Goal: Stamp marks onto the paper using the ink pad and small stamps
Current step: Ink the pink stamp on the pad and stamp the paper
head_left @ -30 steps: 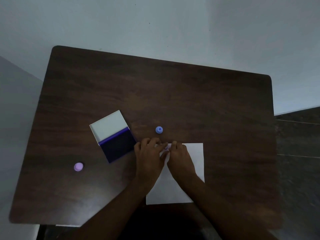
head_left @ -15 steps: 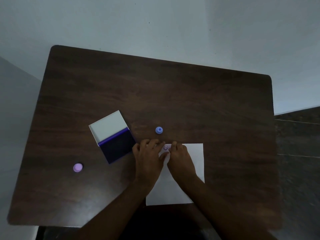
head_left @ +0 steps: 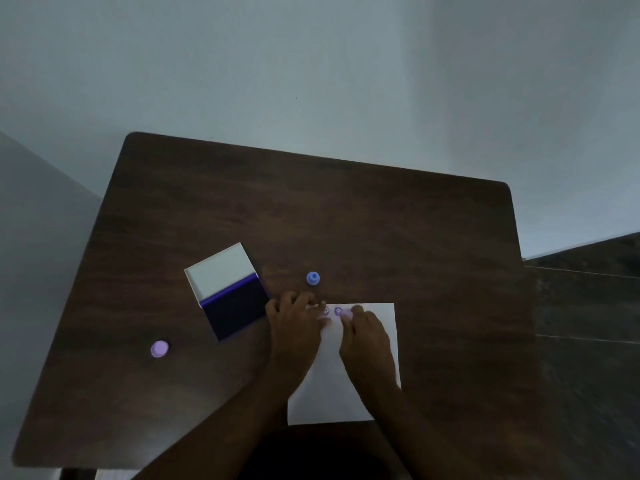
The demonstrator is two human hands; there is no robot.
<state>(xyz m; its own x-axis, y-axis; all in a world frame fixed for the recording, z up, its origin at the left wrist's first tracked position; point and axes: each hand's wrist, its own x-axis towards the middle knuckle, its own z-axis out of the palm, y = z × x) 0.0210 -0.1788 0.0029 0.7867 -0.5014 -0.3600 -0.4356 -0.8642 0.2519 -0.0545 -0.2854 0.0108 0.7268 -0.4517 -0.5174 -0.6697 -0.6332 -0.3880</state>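
Dark table (head_left: 346, 209): 1 paper (head_left: 363, 403), 2 marks; left hand (head_left: 294, 327) flat, right hand (head_left: 367, 337) pinches pink stamp (head_left: 347, 315).

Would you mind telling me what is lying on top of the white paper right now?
Both hands rest on the paper: left hand, right hand holding a pinkish stamp. Two round marks show; anything beneath the hands is hidden.

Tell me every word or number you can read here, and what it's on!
No words or numbers can be read.
The paper carries two round stamped marks; too small and blurred to make out.
The ink pad and blue stamp show no lettering.
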